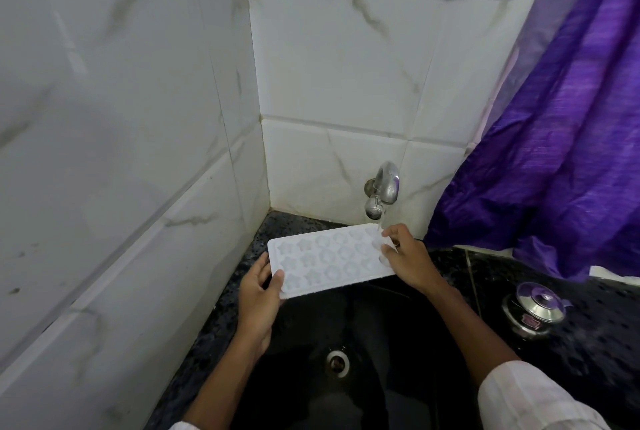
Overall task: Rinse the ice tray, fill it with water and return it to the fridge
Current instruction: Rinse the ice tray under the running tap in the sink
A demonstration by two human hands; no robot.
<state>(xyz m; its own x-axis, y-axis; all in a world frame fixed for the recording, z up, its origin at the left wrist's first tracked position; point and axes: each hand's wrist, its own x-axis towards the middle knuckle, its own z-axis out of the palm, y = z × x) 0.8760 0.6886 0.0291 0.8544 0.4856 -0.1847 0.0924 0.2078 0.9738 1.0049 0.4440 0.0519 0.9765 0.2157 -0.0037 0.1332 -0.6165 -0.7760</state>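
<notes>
While the left hand (258,294) and right hand (405,256) grip opposite ends of the ice tray (329,260) above the sink (381,343), the person should tilt it so water from the tap (384,187) sweeps every cavity.

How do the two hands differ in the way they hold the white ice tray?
The left hand grips the left end of the ice tray, thumb on top; the right hand holds the right end, fingers curled over its rim. The right hand sits just below the tap; the left hand is away from it. Both hold it over the sink.
</notes>
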